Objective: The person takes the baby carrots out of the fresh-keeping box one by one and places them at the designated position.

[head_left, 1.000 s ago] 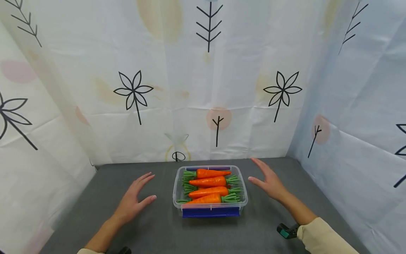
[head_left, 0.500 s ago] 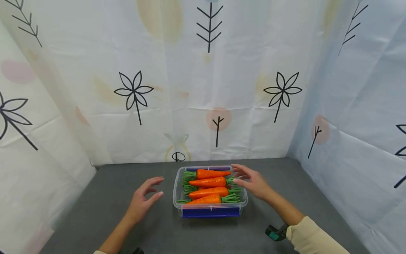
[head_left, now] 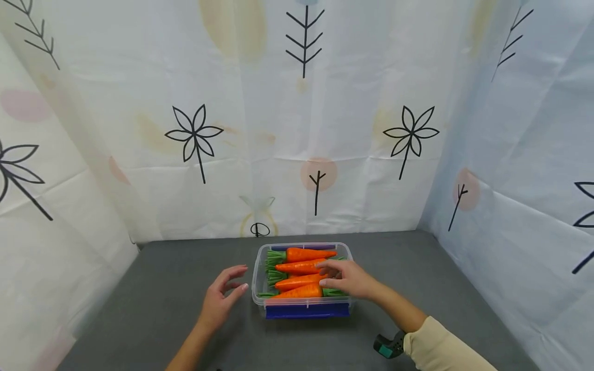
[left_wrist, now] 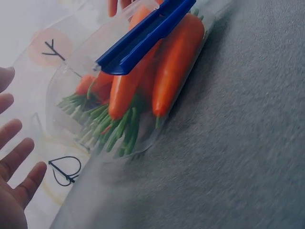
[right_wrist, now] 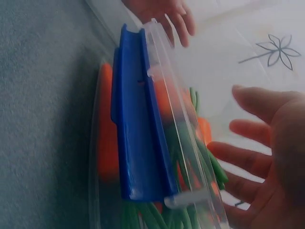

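Observation:
A clear plastic container (head_left: 256,288) with blue latches stands on the grey table, filled with several orange carrots (head_left: 297,291) that have green tops. Over its right half is my right hand (head_left: 348,278), fingers loosely bent right above the carrots and covering some of their green tops. My left hand (head_left: 220,299) hovers just left of the container, thumb and fingers spread apart with nothing between them. In the left wrist view, a blue latch (left_wrist: 143,38) hangs along the container's side. The right wrist view shows my right hand (right_wrist: 262,157) with relaxed fingers beside the rim.
The grey tabletop (head_left: 176,263) extends around the container. White cloth walls (head_left: 260,103) with plant drawings enclose it at the back and both sides. A dark band with a green part (head_left: 389,348) is worn at my right wrist, beside the beige sleeve (head_left: 441,345).
My right hand has moved left from beside the container to over the carrots, its fingers bending a little. My left hand has moved right, closer to the container. The container stays put.

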